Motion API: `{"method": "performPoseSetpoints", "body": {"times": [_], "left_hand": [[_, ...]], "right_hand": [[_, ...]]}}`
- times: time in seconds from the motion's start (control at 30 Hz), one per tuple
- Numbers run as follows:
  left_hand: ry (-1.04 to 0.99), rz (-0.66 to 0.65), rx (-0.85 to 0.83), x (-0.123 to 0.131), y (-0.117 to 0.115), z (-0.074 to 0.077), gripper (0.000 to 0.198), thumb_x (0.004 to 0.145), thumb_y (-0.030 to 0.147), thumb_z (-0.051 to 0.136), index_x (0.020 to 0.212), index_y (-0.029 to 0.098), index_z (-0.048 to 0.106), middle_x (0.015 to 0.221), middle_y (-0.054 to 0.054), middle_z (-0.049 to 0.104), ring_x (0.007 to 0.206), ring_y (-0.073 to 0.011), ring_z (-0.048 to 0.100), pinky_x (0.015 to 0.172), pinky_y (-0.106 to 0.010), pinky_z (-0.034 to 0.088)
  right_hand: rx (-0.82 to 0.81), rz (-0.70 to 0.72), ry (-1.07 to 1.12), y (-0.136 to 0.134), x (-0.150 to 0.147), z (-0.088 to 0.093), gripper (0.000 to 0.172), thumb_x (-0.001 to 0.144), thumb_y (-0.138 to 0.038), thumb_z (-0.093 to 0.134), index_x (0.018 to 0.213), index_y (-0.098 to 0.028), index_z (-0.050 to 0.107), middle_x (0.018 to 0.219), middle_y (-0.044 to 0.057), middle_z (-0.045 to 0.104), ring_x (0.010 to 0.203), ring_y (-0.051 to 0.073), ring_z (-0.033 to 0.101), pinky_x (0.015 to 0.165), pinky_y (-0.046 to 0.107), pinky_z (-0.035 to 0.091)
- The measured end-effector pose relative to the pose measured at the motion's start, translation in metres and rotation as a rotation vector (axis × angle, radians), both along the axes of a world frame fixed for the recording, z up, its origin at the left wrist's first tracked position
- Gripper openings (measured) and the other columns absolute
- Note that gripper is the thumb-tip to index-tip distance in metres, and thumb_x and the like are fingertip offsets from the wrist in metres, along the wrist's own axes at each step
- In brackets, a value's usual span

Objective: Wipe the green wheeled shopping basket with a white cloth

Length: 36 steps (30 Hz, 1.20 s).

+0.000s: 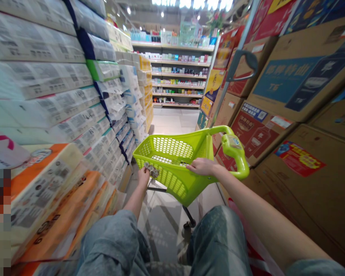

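A lime-green plastic shopping cart stands sideways in front of my knees, its mesh basket tilted toward me. My right hand grips the near top rim of the basket, close to the handle end. At the basket's left end, my left hand has its fingers closed on a crumpled grey cloth-like wad, which lies against the outer mesh; its exact kind is unclear. The cart's handle is at the right, untouched. No goods show inside the visible part of the basket.
Stacked packs of paper tissue wall the aisle on the left, with orange packs lower down. Cardboard cartons rise close on the right, beside a metal pole with a grey handle. Shelves of small goods stand at the aisle's far end.
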<state>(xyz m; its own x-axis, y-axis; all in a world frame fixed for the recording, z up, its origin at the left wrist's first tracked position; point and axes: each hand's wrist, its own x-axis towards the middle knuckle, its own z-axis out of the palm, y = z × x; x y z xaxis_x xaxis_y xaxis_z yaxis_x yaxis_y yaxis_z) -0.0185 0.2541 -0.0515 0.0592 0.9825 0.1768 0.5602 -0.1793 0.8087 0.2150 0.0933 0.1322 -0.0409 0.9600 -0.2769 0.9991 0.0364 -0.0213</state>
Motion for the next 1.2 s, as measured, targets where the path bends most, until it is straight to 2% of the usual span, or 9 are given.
{"method": "performPoseSetpoints", "body": {"times": [0.13,0.33,0.43,0.57,0.7,0.87,1.03,1.2], "left_hand": [[0.048,-0.029,0.050,0.004,-0.020,0.002,0.020,0.073,0.017,0.046,0.056,0.017,0.055,0.063,-0.004,0.056,0.071,-0.0168,0.053,0.065,-0.024,0.039],[0.128,0.033,0.181,0.025,-0.050,0.014,0.022,0.080,0.022,0.043,0.065,0.018,0.059,0.073,-0.005,0.055,0.075,-0.0173,0.052,0.069,-0.026,0.038],[0.145,0.027,0.239,0.025,-0.053,0.020,0.023,0.082,0.022,0.043,0.065,0.018,0.057,0.076,-0.006,0.055,0.075,-0.0171,0.052,0.069,-0.026,0.038],[0.168,-0.041,0.282,0.021,-0.054,0.017,0.021,0.082,0.021,0.043,0.066,0.018,0.056,0.079,-0.006,0.056,0.077,-0.0168,0.053,0.070,-0.025,0.039],[0.184,-0.076,0.220,0.023,-0.050,0.012,0.021,0.082,0.021,0.043,0.069,0.017,0.059,0.084,-0.007,0.058,0.079,-0.0173,0.055,0.070,-0.025,0.039],[0.198,-0.108,0.119,0.026,-0.038,0.018,0.021,0.079,0.020,0.046,0.063,0.017,0.059,0.075,-0.006,0.057,0.072,-0.0159,0.054,0.064,-0.024,0.037],[0.058,-0.191,0.106,0.028,-0.038,0.016,0.024,0.074,0.019,0.046,0.053,0.016,0.055,0.062,-0.002,0.053,0.066,-0.0139,0.050,0.060,-0.022,0.035],[-0.082,-0.229,0.109,0.036,-0.058,0.001,0.024,0.073,0.021,0.047,0.051,0.016,0.055,0.061,-0.001,0.053,0.065,-0.0137,0.050,0.062,-0.022,0.036]], "right_hand": [[-0.029,-0.017,-0.001,0.000,0.006,-0.001,0.069,0.088,-0.060,0.019,0.090,-0.015,0.071,0.095,0.015,0.069,0.087,0.023,0.064,0.067,0.027,0.044],[-0.009,-0.015,-0.060,-0.003,0.005,0.000,0.070,0.088,-0.060,0.018,0.091,-0.015,0.072,0.096,0.015,0.069,0.088,0.024,0.064,0.069,0.028,0.045],[0.012,-0.011,-0.097,-0.005,0.002,0.000,0.073,0.088,-0.060,0.016,0.092,-0.013,0.071,0.097,0.018,0.069,0.089,0.025,0.064,0.071,0.030,0.045],[0.033,0.022,-0.130,-0.008,0.001,0.000,0.071,0.089,-0.058,0.016,0.090,-0.013,0.072,0.095,0.017,0.069,0.088,0.025,0.065,0.070,0.030,0.045],[0.037,0.048,-0.149,-0.009,0.003,0.001,0.062,0.090,-0.052,0.022,0.090,-0.015,0.071,0.094,0.016,0.069,0.087,0.024,0.065,0.069,0.028,0.045],[0.053,0.068,-0.147,-0.007,0.004,0.000,0.058,0.089,-0.051,0.026,0.088,-0.015,0.071,0.092,0.015,0.070,0.086,0.024,0.065,0.069,0.028,0.045],[0.045,0.069,-0.153,-0.004,0.011,0.000,0.057,0.089,-0.051,0.027,0.087,-0.015,0.071,0.090,0.014,0.070,0.084,0.023,0.065,0.066,0.027,0.045],[0.024,0.074,-0.166,-0.004,0.020,-0.002,0.057,0.089,-0.050,0.026,0.089,-0.016,0.072,0.092,0.014,0.070,0.082,0.023,0.066,0.064,0.028,0.045]]}}
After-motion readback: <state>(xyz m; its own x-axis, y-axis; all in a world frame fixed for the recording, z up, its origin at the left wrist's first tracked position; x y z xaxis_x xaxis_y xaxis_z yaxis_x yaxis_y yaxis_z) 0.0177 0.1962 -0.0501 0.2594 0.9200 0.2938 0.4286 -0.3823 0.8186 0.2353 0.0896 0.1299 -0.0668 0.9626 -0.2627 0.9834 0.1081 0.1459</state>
